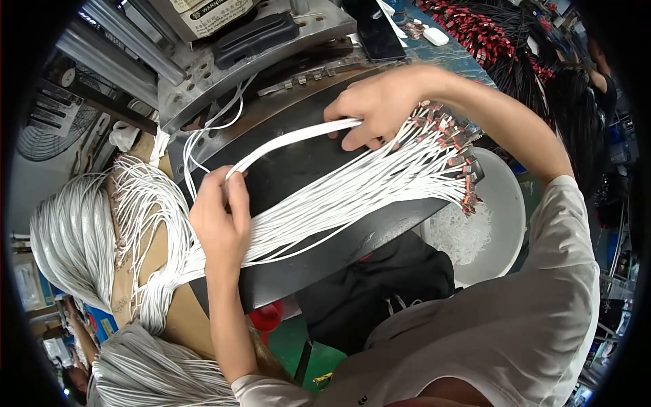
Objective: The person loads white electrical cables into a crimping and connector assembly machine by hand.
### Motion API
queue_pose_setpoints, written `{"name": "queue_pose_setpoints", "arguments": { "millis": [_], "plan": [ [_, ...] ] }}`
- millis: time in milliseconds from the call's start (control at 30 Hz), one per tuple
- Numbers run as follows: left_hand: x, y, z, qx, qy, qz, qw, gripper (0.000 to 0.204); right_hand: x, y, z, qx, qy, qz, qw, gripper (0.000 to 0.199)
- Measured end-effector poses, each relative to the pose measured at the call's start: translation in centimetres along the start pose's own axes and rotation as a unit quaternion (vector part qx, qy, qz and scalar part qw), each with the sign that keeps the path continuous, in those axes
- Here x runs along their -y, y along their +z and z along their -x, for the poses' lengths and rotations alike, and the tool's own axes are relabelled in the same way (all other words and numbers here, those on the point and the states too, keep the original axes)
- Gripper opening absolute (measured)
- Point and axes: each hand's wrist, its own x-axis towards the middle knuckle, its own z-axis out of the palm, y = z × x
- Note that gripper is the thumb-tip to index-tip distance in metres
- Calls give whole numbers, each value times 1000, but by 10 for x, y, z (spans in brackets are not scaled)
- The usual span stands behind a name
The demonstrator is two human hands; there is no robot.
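A thin bunch of white cables (pixel 291 140) arcs over the black work board (pixel 285 281). My left hand (pixel 222 214) pinches the bunch at its left, thumb against the fingers. At the other end, my right hand (pixel 383 108) has its fingers curled round the same bunch, palm down; the ends under it are hidden. Below and between my hands lies a wide spread of white cables (pixel 339 193) on the board. Small metal connectors with reddish parts (pixel 466 173) tip these cables, sticking out past the board's right end.
A metal press (pixel 312 34) stands beyond the board, near a dark phone (pixel 380 34). A pale bucket (pixel 512 203) with clear scraps stands at the right. Coiled grey-white cables (pixel 71 237) and another cable bundle (pixel 163 370) lie left. Red-tipped black cables (pixel 475 34) fill the far right.
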Motion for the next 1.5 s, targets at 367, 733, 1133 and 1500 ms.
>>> {"name": "queue_pose_setpoints", "arguments": {
  "millis": [367, 733, 1133, 1500],
  "plan": [
    [11, -26, -21, 19, -263, 362, 894, 22, -28, -13, 48, -48, 0, -257, 965, 33],
    [-79, 82, -79, 462, -252, 513, 679, 25, -70, -26, 99, -165, 106, -305, 932, 29],
    [-73, 83, -47, 307, -352, 523, 713, 24, -55, 5, -3, -170, -65, -237, 954, 62],
    [-50, 52, -36, 250, -412, 557, 677, 19, -47, 42, -33, -345, 112, 204, 909, 33]
  ]
}}
